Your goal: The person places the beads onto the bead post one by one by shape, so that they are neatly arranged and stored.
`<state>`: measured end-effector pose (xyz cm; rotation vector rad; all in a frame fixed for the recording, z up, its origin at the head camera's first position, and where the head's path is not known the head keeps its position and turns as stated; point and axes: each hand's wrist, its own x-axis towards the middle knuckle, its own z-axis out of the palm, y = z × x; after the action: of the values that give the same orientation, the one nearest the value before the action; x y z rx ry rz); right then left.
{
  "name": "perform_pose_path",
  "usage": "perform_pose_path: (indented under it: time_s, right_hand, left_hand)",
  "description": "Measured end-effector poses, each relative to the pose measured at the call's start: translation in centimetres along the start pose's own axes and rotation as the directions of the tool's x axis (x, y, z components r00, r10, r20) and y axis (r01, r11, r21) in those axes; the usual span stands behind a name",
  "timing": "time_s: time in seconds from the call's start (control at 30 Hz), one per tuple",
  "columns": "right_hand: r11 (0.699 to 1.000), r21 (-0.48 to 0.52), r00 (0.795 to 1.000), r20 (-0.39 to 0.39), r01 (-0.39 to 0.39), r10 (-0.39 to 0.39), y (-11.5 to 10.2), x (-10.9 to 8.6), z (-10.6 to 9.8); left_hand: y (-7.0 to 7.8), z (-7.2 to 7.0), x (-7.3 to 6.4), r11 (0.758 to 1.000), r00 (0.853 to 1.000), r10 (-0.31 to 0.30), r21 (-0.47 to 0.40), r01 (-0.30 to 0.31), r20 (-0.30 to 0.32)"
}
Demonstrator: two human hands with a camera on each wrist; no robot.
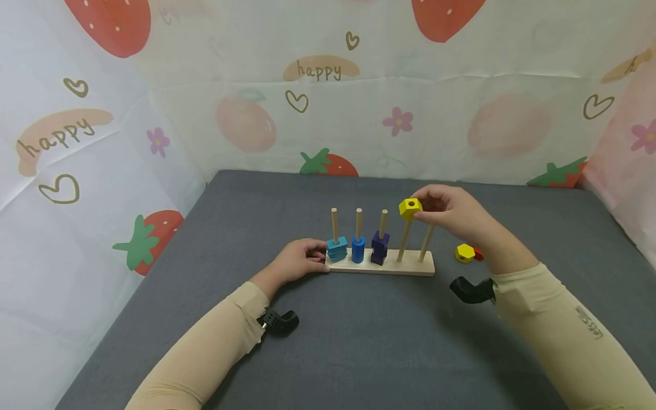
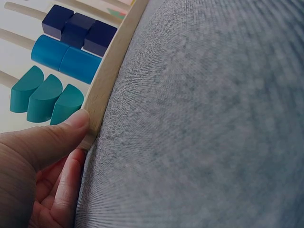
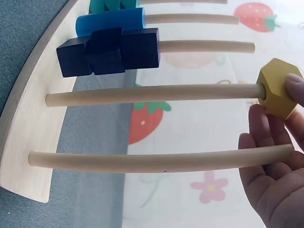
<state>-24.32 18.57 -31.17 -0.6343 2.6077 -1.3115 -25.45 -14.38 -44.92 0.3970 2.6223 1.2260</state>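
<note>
A wooden peg board (image 1: 381,270) stands on the table with several upright pegs. My left hand (image 1: 299,259) grips its left end, thumb on the near edge; the left wrist view shows that thumb pressed at the board's corner. Between thumb and fingers, my right hand (image 1: 453,210) pinches a yellow hexagonal block (image 1: 409,209). The block sits at the tip of the bare peg (image 3: 156,94) beside the purple stack, the peg's end meeting its hole. Teal half-round blocks (image 2: 45,97), blue cylinders (image 2: 66,57) and purple blocks (image 3: 111,52) fill the other pegs' bottoms.
Another yellow hexagonal block (image 1: 464,253) lies on the grey table right of the board. A red piece (image 1: 479,254) shows partly beside it, near the right forearm. The rightmost peg (image 3: 156,161) is bare. A printed cloth (image 1: 328,125) hangs behind the table.
</note>
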Motion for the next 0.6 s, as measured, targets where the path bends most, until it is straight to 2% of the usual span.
perform_pose_path:
  time_s: [0.37,0.6]
  right_hand:
    - [0.996,0.088,0.999,-0.005,0.032,-0.031,2.5,0.5,0.7]
    - [0.996,0.092,1.0,-0.005,0.017,-0.017,3.8,0.5,1.5]
  left_hand:
    - [-0.1,0.1,0.1,1.0,1.0,-0.01,0.013,0.01,-0.003]
    - [0.0,0.0,0.0,1.0,1.0,-0.007,-0.001,0.007,-0.002]
